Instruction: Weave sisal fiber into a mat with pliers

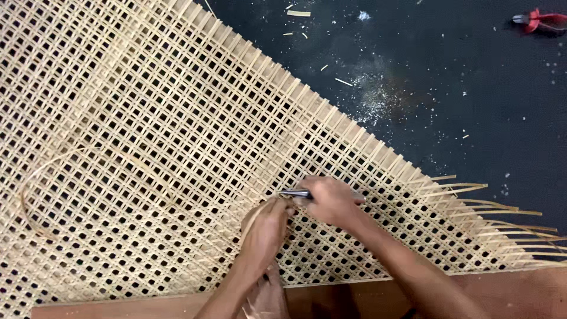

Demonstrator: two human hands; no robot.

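Note:
A large sheet of pale woven cane mesh [147, 118] lies across a dark floor, fastened along a brown wooden frame edge [147, 301] at the bottom. My right hand [329, 201] is closed around a thin metal tool [294, 193] whose tip points left onto the weave. Just below and to the left, my left hand [264, 229] pinches a loose cane strand [82, 155] that loops out in a wide arc over the mesh to the left. The two hands touch each other at the tool's tip.
Loose cane ends [502, 212] fan out unwoven at the mesh's right corner. Red-handled pliers [540, 20] lie on the dark floor [472, 88] at top right. Cane offcuts [298, 13] and pale dust are scattered on the floor above the mesh.

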